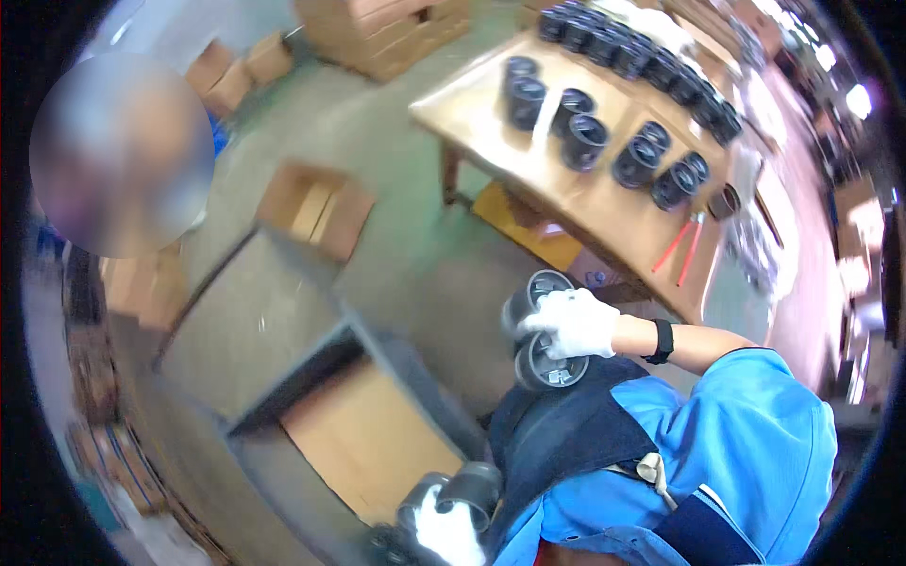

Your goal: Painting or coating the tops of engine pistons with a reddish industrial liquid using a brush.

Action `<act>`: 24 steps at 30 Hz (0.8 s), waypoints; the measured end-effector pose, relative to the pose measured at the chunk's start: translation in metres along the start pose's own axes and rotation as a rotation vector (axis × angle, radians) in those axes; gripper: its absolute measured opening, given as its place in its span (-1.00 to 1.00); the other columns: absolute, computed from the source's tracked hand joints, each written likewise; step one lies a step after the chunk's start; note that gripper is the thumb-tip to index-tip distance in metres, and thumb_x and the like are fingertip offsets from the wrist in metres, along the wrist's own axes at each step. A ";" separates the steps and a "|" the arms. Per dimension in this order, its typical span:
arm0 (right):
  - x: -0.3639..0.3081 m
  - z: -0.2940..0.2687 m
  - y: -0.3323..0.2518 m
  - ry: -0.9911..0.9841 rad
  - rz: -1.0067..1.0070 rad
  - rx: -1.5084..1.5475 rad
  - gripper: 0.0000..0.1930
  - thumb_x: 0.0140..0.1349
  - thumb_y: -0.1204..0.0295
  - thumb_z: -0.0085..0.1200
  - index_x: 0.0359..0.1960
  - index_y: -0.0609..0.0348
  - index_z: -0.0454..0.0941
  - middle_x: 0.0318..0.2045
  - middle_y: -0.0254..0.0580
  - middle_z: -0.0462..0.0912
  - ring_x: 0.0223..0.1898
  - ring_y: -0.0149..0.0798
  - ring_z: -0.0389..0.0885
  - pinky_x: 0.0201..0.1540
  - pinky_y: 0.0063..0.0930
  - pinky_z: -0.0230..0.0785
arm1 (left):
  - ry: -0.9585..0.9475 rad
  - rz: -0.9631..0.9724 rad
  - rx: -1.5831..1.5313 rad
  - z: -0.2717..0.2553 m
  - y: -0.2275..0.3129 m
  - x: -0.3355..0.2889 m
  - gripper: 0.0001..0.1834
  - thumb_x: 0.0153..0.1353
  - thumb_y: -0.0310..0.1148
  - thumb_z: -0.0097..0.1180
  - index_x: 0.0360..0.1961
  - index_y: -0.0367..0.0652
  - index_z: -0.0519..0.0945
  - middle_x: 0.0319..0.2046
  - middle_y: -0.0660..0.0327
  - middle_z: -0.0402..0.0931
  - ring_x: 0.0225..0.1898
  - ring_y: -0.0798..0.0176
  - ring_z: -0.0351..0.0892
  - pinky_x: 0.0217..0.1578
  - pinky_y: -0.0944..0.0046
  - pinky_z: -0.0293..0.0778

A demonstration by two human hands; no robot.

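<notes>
The right hand (571, 324) pinched two dark cylinders (533, 368) side by side; the left hand (448, 536) gripped two more cylinders (472, 483) near one grey bin (288, 377). Beyond, the surface (642, 223) carried eight spaced cylinders (585, 146), an uncountable crowded rear row (632, 57) and two red strips (671, 249).

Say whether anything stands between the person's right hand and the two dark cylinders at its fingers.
Nothing visible does, apart from its own white glove: the right hand grips both dark cylinders directly.
</notes>
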State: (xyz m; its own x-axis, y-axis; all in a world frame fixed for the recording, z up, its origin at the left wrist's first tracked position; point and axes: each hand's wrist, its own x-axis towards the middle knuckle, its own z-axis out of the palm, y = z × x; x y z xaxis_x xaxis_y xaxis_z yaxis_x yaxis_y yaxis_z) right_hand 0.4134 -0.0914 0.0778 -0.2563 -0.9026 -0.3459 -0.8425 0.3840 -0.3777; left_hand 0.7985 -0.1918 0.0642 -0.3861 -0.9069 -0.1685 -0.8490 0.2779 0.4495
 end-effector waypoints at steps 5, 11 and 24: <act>-0.059 -0.019 0.108 0.111 0.363 0.120 -0.46 0.02 0.07 0.25 0.08 -0.09 0.58 -0.13 0.06 0.61 -0.06 0.13 0.60 -0.07 -0.02 0.48 | -0.088 0.119 0.123 0.042 0.103 0.089 -0.65 -0.01 -0.42 0.26 -0.11 -0.10 0.74 -0.17 0.00 0.69 -0.17 -0.06 0.67 -0.07 0.05 0.57; -0.103 -0.037 0.183 0.352 0.705 0.150 -0.57 0.04 0.19 0.20 0.00 -0.08 0.61 -0.19 0.00 0.62 -0.11 0.08 0.63 -0.11 -0.03 0.49 | -0.150 0.460 0.078 0.068 0.256 0.197 -0.62 0.04 -0.51 0.18 -0.06 -0.12 0.72 -0.11 -0.02 0.70 -0.07 -0.05 0.69 0.02 0.11 0.53; -0.078 -0.041 0.232 0.535 1.334 0.412 -0.56 -0.02 0.28 0.23 -0.01 -0.14 0.64 -0.18 0.03 0.67 -0.09 0.08 0.67 -0.02 -0.06 0.54 | -0.307 1.151 0.113 0.141 0.494 0.408 -0.61 0.07 -0.37 0.20 -0.02 0.02 0.71 -0.16 -0.01 0.68 -0.16 -0.08 0.70 -0.06 0.08 0.59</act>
State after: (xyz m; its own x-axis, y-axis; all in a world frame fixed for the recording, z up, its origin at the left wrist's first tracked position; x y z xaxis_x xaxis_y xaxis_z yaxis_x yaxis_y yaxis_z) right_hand 0.2184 0.0598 0.0522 -0.9248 0.2203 -0.3101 0.3118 0.9060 -0.2863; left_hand 0.1706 -0.3798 0.0938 -0.9973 0.0014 0.0729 0.0303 0.9173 0.3971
